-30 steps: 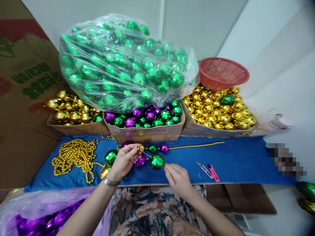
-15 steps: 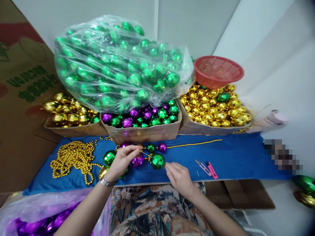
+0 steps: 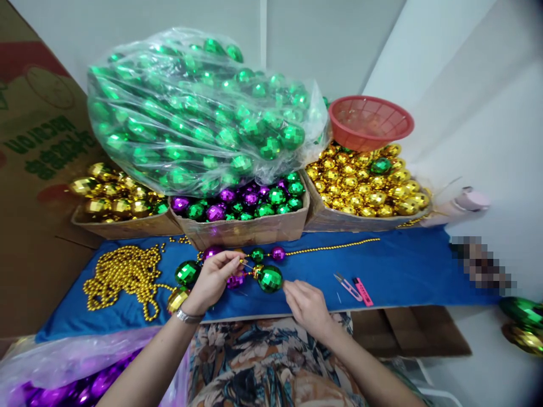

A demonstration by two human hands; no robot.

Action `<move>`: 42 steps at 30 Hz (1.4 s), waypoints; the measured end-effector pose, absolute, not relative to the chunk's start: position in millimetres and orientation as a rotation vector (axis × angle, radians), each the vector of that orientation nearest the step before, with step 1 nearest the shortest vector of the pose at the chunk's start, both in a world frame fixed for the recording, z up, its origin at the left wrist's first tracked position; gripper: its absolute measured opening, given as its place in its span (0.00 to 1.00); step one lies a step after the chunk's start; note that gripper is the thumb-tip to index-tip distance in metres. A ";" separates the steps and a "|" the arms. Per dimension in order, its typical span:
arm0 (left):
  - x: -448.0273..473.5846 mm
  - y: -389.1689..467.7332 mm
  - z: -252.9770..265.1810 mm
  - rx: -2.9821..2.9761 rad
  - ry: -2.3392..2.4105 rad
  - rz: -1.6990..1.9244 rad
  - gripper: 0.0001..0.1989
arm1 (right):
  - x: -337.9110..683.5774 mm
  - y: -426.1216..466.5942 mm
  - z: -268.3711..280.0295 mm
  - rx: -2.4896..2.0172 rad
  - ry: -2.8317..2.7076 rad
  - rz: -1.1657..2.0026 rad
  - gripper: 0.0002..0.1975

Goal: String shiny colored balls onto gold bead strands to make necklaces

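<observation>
The large green ball [image 3: 270, 278] is located above the blue-covered surface [image 3: 407, 277], between both hands; its gold fitting [image 3: 257, 272] faces left, and the axis through it runs roughly left-right. Left hand [image 3: 215, 278], left of the ball: fingers pinched on a thin pale strand [image 3: 248, 264] leading toward the fitting. Right hand [image 3: 309, 305]: fingers drawn together at the ball's right edge; any grip there cannot be determined. Beyond the ball, the middle carton [image 3: 246, 227] contains purple and green balls; beyond-right, another carton [image 3: 360, 223] contains mostly gold balls. Left of the ball, the left hand partly blocks a purple ball [image 3: 236, 280].
</observation>
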State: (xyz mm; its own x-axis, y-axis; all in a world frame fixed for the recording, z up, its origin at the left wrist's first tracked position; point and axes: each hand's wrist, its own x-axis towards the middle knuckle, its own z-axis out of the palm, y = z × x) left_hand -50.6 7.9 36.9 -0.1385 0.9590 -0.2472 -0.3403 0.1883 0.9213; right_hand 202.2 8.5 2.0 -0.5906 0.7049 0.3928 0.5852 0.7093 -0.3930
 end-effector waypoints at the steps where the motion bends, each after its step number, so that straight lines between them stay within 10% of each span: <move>1: -50.5 7.4 36.5 0.694 1.171 1.301 0.12 | 202.5 8.5 1.2 -0.987 -2.381 0.306 0.14; 26: -3.7 4.3 -37.2 1.390 1.448 1.201 0.13 | 205.7 9.2 -84.5 -1.306 -2.342 0.527 0.11; 37: 30.0 0.0 18.8 1.811 1.304 1.367 0.05 | 203.3 16.8 -49.1 -0.991 -2.180 0.637 0.16; 42: 29.8 -6.9 -17.2 2.019 1.247 1.040 0.23 | 218.6 20.3 -47.2 -1.128 -2.058 0.736 0.16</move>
